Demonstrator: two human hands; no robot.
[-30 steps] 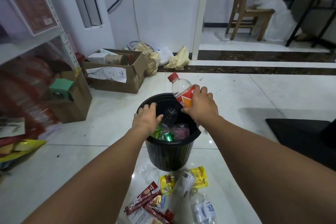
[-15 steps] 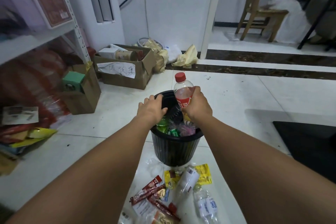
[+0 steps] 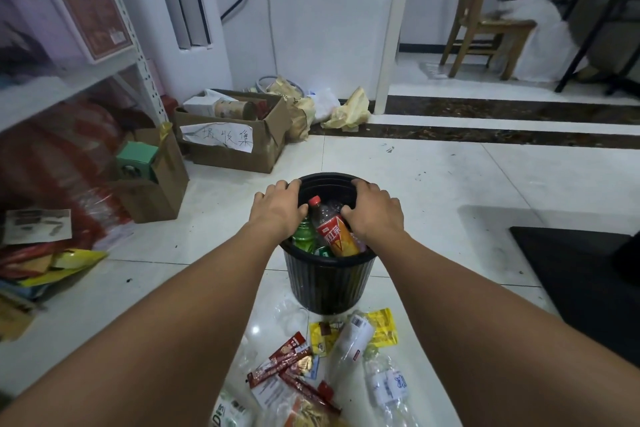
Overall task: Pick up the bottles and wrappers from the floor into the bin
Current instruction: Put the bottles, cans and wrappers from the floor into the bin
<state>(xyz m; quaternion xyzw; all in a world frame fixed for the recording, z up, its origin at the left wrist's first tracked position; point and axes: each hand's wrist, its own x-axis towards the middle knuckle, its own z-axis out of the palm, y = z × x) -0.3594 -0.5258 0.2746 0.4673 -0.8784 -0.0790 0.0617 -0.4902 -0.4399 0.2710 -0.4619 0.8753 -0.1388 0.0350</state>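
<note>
Bin (image 3: 325, 284), one, black, stands on the floor (image 3: 433, 184). My left hand (image 3: 277, 210) and right hand (image 3: 372, 215) both curl over its rim, right thumb touching one red-capped bottle (image 3: 332, 229) inside. Two clear bottles (image 3: 388, 385) and two yellow wrappers (image 3: 382, 326) lie nearer me.

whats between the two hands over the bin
In the head view, a red-capped bottle lies tilted inside the black bin, between the left hand and the right hand. A green bottle sits beside it.
</note>
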